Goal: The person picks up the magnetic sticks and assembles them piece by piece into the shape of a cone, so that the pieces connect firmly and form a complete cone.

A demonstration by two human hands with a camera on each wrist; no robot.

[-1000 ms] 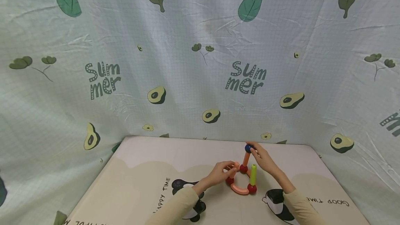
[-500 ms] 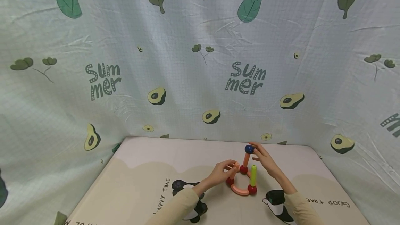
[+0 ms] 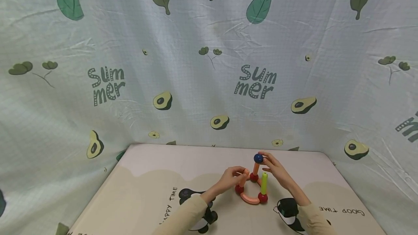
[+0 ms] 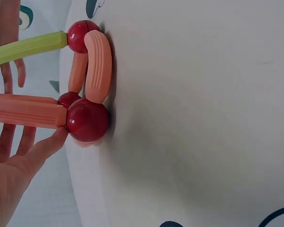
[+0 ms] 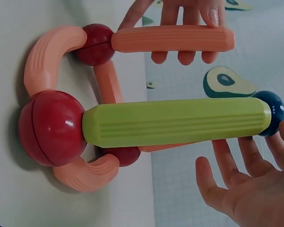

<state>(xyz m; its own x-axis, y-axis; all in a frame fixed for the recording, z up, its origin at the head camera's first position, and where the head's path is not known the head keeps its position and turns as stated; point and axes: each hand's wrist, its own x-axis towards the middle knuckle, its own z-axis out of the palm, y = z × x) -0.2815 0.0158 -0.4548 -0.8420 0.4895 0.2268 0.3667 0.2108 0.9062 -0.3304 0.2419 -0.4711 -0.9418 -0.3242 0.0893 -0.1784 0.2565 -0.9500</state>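
A toy of ribbed rods and balls stands on the table: red balls (image 3: 262, 198) joined into a ring by curved orange pieces (image 3: 250, 199). Two straight orange rods and a lime green rod (image 5: 180, 124) rise from it. My left hand (image 3: 230, 180) pinches the left orange rod (image 5: 175, 39) near its top, thumb in front and fingers behind. A dark blue ball (image 3: 258, 158) caps the rear orange rod (image 3: 256, 169). With thumb and fingertips my right hand (image 3: 277, 169) holds that ball from its right side. In the right wrist view the lime rod partly hides the ball.
The pale table mat (image 3: 156, 166) carries printed panda figures and lettering. Behind it hangs a light curtain (image 3: 183, 64) with leaf and avocado prints, close to the table's far edge.
My right fingers have shifted from around the blue ball to its right side and sunk slightly; the ball sits a touch lower. My left hand stays on its rod.
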